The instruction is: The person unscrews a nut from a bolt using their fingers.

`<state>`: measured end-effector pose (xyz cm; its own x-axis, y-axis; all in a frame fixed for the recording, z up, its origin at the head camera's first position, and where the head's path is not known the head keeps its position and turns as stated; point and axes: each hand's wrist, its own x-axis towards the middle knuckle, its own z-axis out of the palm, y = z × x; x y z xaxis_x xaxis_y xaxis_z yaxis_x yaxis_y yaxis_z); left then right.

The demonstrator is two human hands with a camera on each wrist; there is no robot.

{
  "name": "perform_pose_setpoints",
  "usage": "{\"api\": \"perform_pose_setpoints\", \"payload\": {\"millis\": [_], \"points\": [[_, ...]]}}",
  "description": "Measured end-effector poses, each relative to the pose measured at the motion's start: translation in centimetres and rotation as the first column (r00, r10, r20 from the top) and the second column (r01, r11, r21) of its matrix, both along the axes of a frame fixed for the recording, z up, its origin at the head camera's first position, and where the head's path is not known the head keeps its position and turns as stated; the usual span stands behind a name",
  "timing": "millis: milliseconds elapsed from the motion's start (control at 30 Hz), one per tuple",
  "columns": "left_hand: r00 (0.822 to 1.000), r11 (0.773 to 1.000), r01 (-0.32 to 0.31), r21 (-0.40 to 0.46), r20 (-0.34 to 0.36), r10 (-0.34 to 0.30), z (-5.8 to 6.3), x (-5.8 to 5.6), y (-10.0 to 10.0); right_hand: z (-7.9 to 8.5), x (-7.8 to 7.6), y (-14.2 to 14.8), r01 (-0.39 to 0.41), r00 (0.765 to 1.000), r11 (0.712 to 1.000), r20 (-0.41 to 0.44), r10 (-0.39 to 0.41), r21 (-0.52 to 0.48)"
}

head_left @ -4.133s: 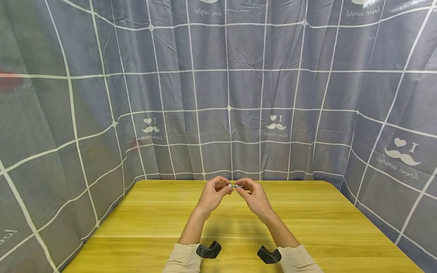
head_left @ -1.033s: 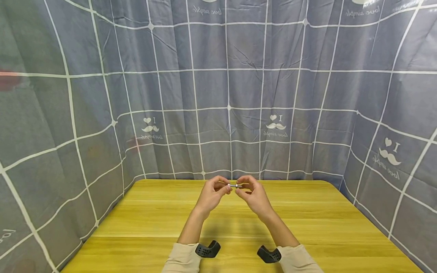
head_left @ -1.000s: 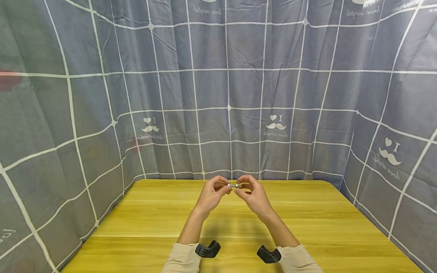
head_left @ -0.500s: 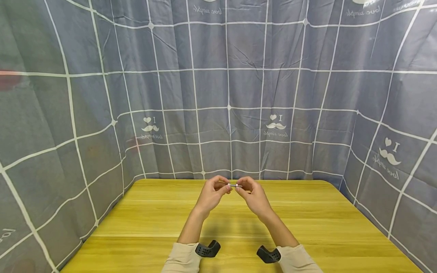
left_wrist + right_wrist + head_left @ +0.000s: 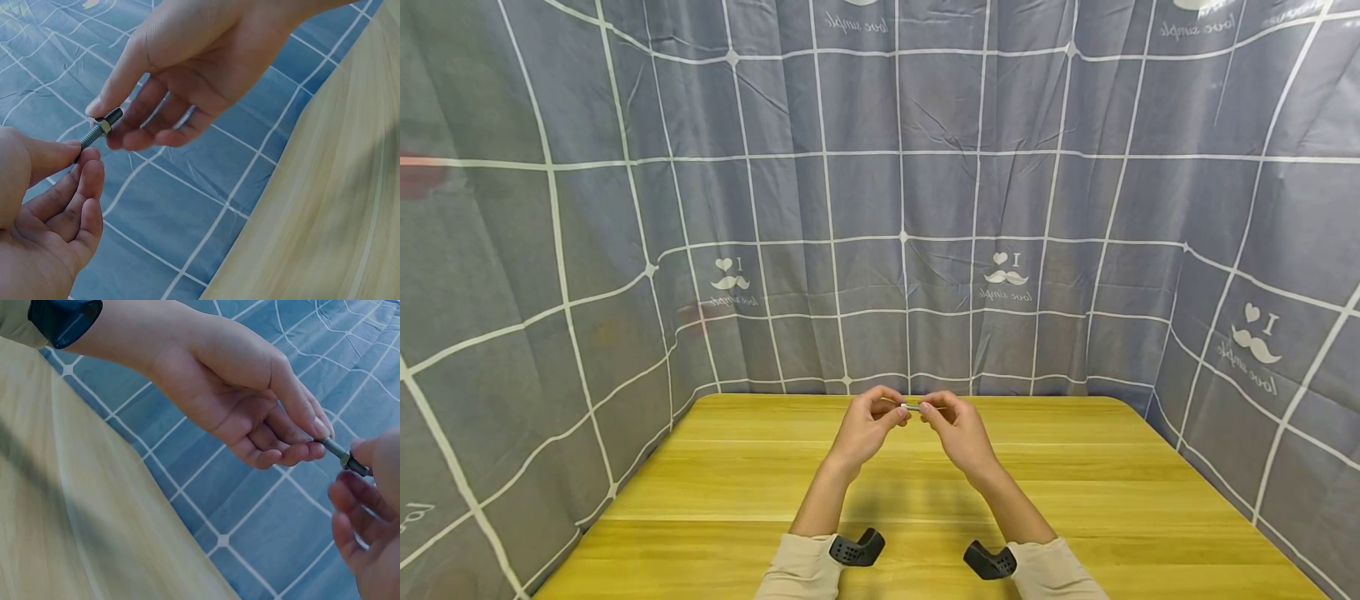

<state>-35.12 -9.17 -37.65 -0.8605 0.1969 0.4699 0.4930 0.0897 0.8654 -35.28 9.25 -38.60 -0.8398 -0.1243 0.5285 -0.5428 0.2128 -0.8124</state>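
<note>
A metal bolt (image 5: 913, 407) is held level between both hands above the far part of the table. My left hand (image 5: 862, 429) pinches its head end between thumb and fingers, so the head is mostly covered. A hex nut (image 5: 105, 127) sits on the threads toward the bolt's free end, with thread showing on both sides of it in the left wrist view. My right hand (image 5: 961, 431) has thumb and fingertips at the nut, pinching it; in the head view they hide it. In the right wrist view the left thumb presses the bolt's (image 5: 335, 449) other end.
The yellow wood-grain table (image 5: 737, 492) lies under both forearms. A grey curtain (image 5: 865, 200) with white grid lines surrounds its back and sides. Black wrist devices (image 5: 857, 547) sit at both beige sleeves.
My right fingers opened slightly away from the nut about a second ago, then came back onto it; the thumb now covers it. The left hand and bolt have stayed nearly still.
</note>
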Motion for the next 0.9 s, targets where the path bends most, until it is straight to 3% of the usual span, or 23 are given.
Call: {"api": "perform_pose_setpoints", "payload": {"millis": [233,367,467,600,900], "points": [[1.000,1.000,0.007,0.002,0.004,-0.007,0.0,-0.1,-0.1,0.1,0.1,0.1,-0.058,0.997,0.998,-0.052,0.057,-0.028],[1.000,1.000,0.016,0.007,0.001,-0.016,1.1,1.2,0.0,0.2,0.1,0.0,-0.091,0.994,0.995,-0.069,0.088,-0.030],[1.000,1.000,0.021,0.011,-0.012,-0.021,1.9,2.3,0.0,0.1,0.1,-0.1,-0.084,0.996,0.996,-0.024,0.083,-0.037],[1.000,1.000,0.010,0.007,-0.024,-0.010,2.1,2.7,0.1,-0.1,0.0,-0.1,-0.052,0.998,0.998,0.032,0.053,-0.030],[1.000,1.000,0.004,0.008,0.001,-0.004,0.4,0.4,0.0,0.0,-0.1,0.0,-0.056,0.998,0.998,-0.041,0.056,-0.004]]}}
